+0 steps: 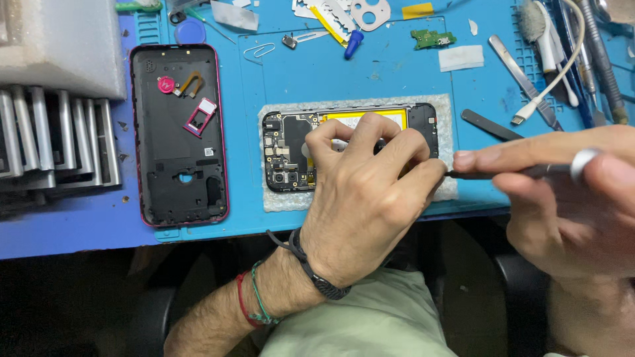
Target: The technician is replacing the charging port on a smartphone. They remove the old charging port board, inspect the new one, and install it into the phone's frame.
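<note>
The opened phone [291, 149] lay face down on a grey foam pad [450, 125] near the middle of the blue mat [397, 73] on the desk [66, 231]. Its back was off, showing a dark circuit board at the left end and a yellow battery [370, 118] along the top edge. The left hand [360, 198] rested over the phone, fingers [327, 135] bent and pressed down on its middle. The right hand [562, 192] pinched a thin dark screwdriver [503, 174] between thumb and fingers, its tip at the phone's right edge, touching the left hand's thumb. To the left lay the phone's back cover [178, 132], inner side up, black with a pink rim, holding a pink round part, an orange ribbon cable and a small pink tray.
</note>
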